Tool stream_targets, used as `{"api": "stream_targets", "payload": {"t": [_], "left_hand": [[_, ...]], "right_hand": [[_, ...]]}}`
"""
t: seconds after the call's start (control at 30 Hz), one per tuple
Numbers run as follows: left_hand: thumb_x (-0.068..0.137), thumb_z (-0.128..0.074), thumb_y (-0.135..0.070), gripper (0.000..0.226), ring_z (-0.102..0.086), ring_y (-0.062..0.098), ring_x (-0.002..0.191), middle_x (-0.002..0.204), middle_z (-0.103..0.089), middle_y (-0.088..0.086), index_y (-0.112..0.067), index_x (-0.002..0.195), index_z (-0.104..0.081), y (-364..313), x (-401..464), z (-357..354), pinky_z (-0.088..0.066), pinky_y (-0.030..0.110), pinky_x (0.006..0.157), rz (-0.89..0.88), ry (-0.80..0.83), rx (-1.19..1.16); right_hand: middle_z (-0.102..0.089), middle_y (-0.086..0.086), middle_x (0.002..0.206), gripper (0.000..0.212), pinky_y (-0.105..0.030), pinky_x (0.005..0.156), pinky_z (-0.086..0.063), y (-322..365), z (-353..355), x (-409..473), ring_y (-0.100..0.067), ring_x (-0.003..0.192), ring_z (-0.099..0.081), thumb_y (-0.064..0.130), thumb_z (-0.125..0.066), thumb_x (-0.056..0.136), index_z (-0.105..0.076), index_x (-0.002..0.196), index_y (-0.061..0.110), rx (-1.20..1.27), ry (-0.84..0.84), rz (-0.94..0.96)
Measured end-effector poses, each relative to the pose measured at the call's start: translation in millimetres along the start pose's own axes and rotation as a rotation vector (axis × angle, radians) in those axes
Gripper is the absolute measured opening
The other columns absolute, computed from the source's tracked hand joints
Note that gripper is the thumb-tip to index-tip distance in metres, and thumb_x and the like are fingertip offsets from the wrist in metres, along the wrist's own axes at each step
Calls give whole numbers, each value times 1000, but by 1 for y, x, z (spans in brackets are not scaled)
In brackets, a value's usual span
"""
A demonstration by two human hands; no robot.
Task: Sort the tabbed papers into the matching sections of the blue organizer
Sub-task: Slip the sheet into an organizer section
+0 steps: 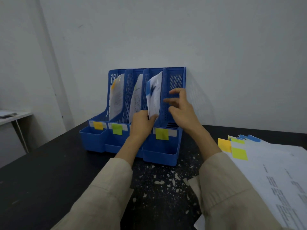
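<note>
Left hand grip pinches a blurred, seemingly blue-tabbed paper upright in the organizer; right hand spread apart.

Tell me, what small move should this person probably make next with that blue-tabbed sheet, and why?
Probably let the left hand push the blue-tabbed paper down until it seats, then let go. The sheet stands in the third section of the blue organizer, its lower corner pinched in the left fingers, while the right hand hovers open beside it.
</note>
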State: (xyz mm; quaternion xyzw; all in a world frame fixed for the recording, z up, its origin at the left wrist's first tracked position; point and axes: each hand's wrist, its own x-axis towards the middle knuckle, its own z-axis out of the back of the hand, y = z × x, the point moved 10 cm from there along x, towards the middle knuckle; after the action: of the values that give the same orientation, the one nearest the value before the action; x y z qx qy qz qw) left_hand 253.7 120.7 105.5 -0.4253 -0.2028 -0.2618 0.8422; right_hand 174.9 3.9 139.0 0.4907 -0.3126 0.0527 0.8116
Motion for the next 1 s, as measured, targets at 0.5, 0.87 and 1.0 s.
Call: {"api": "stream_targets", "payload": {"t": [0.5,0.87,1.0], "left_hand": [[92,-60,-24,47,-54,11,74,94,-63,4,-11,135,-47,2,-14,3,-44,23,68,7,-66,-149],[90,-58,-20,18,-48,12,74,90,-53,11,-4,98,-54,-58,-56,40,-39,15,66,-488,-531,-169],[92,-50,-27,21,-53,13,69,82,-58,1,-10,89,-61,-102,-63,-15,-48,30,62,-629,-138,-187]], "right_hand": [[-65,-9,110,28,-28,79,-42,-60,114,-15,-19,102,-58,10,-52,89,-55,115,21,-166,-163,-280],[-64,-13,110,26,-31,79,-42,-104,214,-75,-25,94,-58,11,-58,85,-64,110,17,-314,-418,-542],[-58,-15,125,34,-34,97,-39,-125,272,-132,-32,115,-53,8,-58,87,-59,121,2,-451,-589,-769]]}}
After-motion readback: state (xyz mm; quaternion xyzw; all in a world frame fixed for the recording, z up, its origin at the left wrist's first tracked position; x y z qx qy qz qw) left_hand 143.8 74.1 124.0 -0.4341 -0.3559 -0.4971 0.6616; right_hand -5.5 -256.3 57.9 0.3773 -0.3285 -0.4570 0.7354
